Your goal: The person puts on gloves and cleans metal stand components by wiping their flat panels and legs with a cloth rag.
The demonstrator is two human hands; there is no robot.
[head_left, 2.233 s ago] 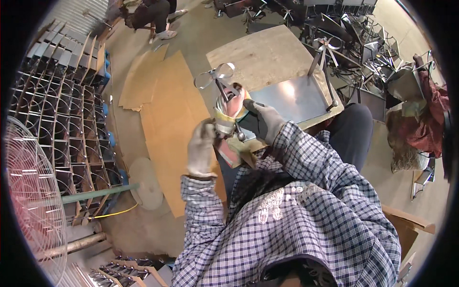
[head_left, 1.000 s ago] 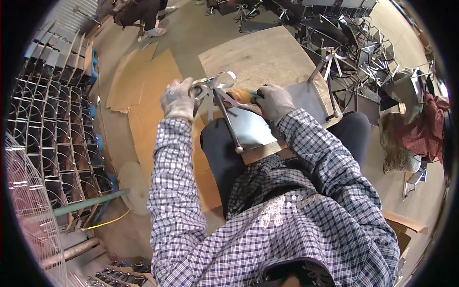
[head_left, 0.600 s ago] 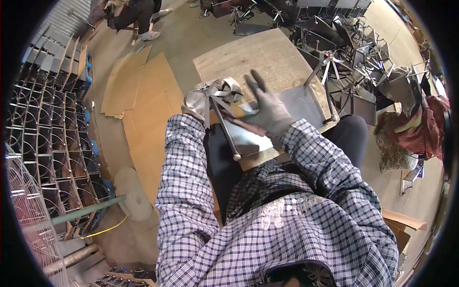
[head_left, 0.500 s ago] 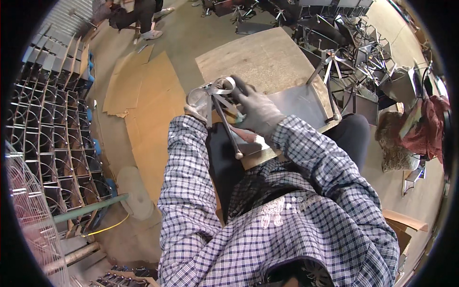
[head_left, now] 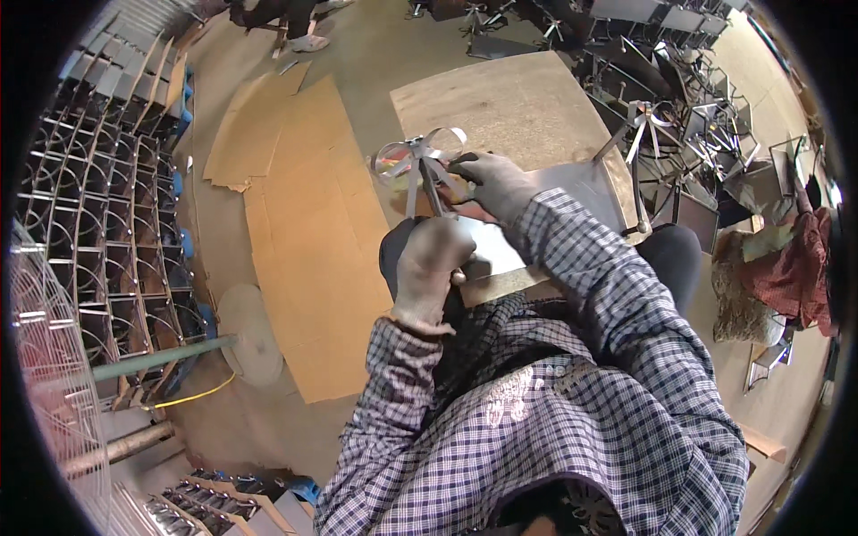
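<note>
A metal piece with a silver ribbon-like bow (head_left: 418, 154) and a dark rod stands upright over my lap. My left hand (head_left: 431, 259), in a pale glove, is closed round the rod's lower part; its small ball end shows beneath the fingers. My right hand (head_left: 502, 186), gloved in grey with dark fingertips, has its fingers bent against the strips just below the bow on the right side. Under both hands lies a shiny metal plate (head_left: 493, 243) on my lap, partly hidden. Beside my right forearm rests another grey metal plate (head_left: 581, 192) with a ball-ended rod (head_left: 636, 192).
A wooden board (head_left: 487, 103) lies ahead, with cardboard (head_left: 308, 241) on the floor to its left. Many similar metal pieces are heaped at the right (head_left: 688, 107). Stacked racks (head_left: 107, 232) line the left, near a green pole (head_left: 165, 357). Another person's legs (head_left: 302, 27) are at the far left.
My left hand has moved from the bow down to the rod's lower end, drawing back toward me. The rod now stands more upright. My right hand has shifted slightly, still by the strips.
</note>
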